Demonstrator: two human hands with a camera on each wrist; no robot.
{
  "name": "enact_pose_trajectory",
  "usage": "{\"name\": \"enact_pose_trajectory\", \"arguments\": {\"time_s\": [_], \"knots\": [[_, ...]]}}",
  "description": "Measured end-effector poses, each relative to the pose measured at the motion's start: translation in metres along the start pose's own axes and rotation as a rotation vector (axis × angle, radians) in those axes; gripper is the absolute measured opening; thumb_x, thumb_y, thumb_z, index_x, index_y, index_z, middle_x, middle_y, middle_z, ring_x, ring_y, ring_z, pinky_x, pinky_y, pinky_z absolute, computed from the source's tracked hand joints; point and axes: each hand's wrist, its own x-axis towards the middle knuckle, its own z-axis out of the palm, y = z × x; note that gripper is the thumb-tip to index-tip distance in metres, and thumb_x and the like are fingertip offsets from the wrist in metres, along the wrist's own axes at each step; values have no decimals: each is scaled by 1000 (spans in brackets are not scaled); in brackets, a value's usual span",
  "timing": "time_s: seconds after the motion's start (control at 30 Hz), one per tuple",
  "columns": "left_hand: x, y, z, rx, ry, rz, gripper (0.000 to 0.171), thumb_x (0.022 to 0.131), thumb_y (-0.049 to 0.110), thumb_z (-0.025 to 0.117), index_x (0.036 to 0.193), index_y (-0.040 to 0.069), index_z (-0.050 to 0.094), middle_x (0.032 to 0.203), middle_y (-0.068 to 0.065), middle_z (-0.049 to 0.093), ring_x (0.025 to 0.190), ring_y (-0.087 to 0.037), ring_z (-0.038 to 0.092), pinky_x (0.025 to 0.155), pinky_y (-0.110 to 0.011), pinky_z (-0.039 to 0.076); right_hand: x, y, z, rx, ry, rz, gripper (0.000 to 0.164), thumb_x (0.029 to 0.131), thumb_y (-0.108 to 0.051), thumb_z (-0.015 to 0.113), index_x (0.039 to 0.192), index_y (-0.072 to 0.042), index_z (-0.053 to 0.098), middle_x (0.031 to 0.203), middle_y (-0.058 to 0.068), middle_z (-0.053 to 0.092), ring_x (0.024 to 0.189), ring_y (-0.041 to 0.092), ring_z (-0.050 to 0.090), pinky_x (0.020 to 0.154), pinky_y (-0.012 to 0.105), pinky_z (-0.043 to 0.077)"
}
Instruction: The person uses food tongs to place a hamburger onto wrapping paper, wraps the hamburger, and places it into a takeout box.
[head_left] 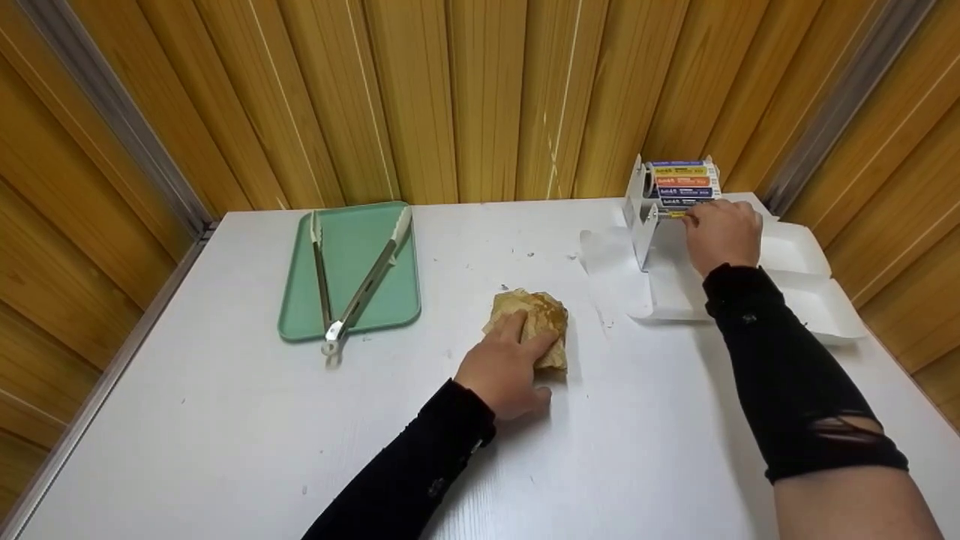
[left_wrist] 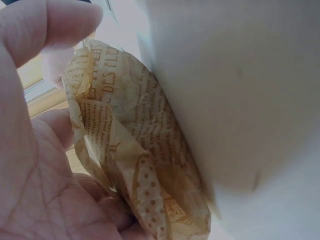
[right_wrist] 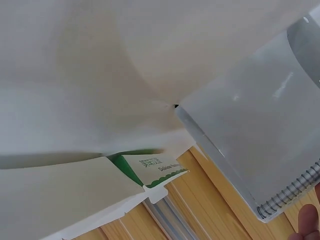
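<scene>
With the left hand [head_left: 504, 375] spread and its fingers laid over the top, a printed paper parcel [head_left: 551, 307] is pressed mid-table, while a yellow strip [head_left: 676, 214] is pinched in the right hand [head_left: 724, 234]. At far left, a green tray [head_left: 352, 251] is crossed by spread tongs [head_left: 366, 287], whose joined end is left beyond its near edge. At far right, a roll dispenser [head_left: 682, 182] is placed beside an opened white carton [head_left: 796, 251].
</scene>
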Motion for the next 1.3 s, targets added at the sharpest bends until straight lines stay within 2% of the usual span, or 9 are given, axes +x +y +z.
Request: {"name": "enact_pose_trajectory", "arguments": {"time_s": [0.23, 0.57, 0.67, 0.77, 0.87, 1.0, 1.13, 1.3], "knots": [[0, 0, 0, -1, 14, 6, 79, 88, 46, 77, 159, 35, 45, 171, -17, 29, 160, -39, 28, 119, -53, 45, 1, 0, -1, 20, 1, 12, 33, 108, -22, 57, 123, 2, 73, 125, 31, 70, 111, 50, 53, 102, 65, 39], [0, -1, 1, -3, 8, 4, 80, 88, 46, 77, 160, 35, 44, 172, -17, 28, 160, -39, 28, 119, -54, 44, 4, 2, -1, 155, -37, 102, 38, 110, -24, 53, 130, 4, 71, 125, 30, 69, 115, 48, 54, 106, 61, 36], [-1, 0, 0, -3, 3, 1, 80, 88, 45, 76, 160, 34, 44, 172, -17, 27, 160, -39, 28, 119, -53, 44, 5, 3, -2, 251, -28, 159, 39, 110, -24, 53, 129, 5, 71, 125, 30, 70, 116, 46, 56, 107, 57, 36], [-2, 0, -1, -3, -1, 0, 79, 88, 43, 76, 160, 33, 44, 172, -17, 27, 160, -38, 27, 119, -52, 44, 6, 4, -3, 346, -19, 236, 41, 110, -26, 51, 131, 3, 70, 127, 27, 70, 115, 42, 59, 101, 50, 42], [-1, 0, -1, -4, 0, 3, 79, 88, 43, 75, 160, 33, 44, 172, -17, 26, 161, -38, 26, 119, -53, 44, 8, 5, -4, 419, -12, 330, 44, 110, -31, 49, 135, -1, 69, 128, 22, 70, 111, 32, 60, 90, 38, 47], [-1, 0, -1, -7, -2, 3, 79, 88, 43, 76, 160, 33, 44, 172, -17, 26, 161, -39, 25, 120, -53, 43, 9, 6, -5, 490, 7, 437, 46, 109, -37, 50, 139, -7, 69, 128, 14, 69, 101, 17, 57, 78, 23, 46], [-1, 0, -1, -6, 2, 2, 79, 88, 43, 77, 160, 34, 45, 172, -17, 27, 161, -39, 26, 120, -52, 43, 10, 8, -7, 532, 35, 496, 46, 108, -40, 51, 138, -11, 70, 126, 7, 68, 99, 9, 54, 78, 20, 46], [-1, 0, 0, -1, 0, 1, 80, 88, 44, 77, 160, 33, 44, 172, -18, 27, 160, -39, 27, 120, -53, 43, 8, 8, -11, 580, 71, 541, 48, 108, -45, 50, 139, -14, 69, 121, 0, 66, 102, 9, 54, 82, 19, 47]]}}
